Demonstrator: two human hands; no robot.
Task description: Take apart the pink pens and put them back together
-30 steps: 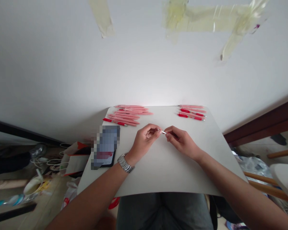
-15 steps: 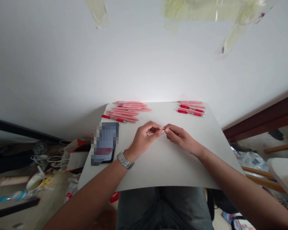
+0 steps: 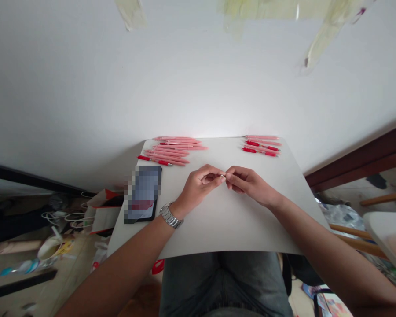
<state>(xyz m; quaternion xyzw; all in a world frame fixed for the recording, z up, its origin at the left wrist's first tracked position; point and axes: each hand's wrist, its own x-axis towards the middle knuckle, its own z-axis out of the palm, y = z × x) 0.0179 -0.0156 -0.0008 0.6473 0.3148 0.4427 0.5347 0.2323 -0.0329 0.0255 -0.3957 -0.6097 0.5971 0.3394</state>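
Over the middle of the table, my left hand and my right hand meet fingertip to fingertip. Between thumb and finger, my left hand pinches a small silvery piece, too small to name. The right thumb and fingers are closed at its other end, hiding most of it. Beyond the left hand lies a pile of pink pens, with a red pen at its near side. Several pink and red pens lie at the back right.
A phone, its screen blurred out, lies at the table's left. The white wall rises behind the table's far edge. Bags and a bottle are on the floor at left; a white-topped stool or chair stands at right.
My right fingers have shifted slightly around the small piece, and the hands remain together. The whole view has moved a little with my head.
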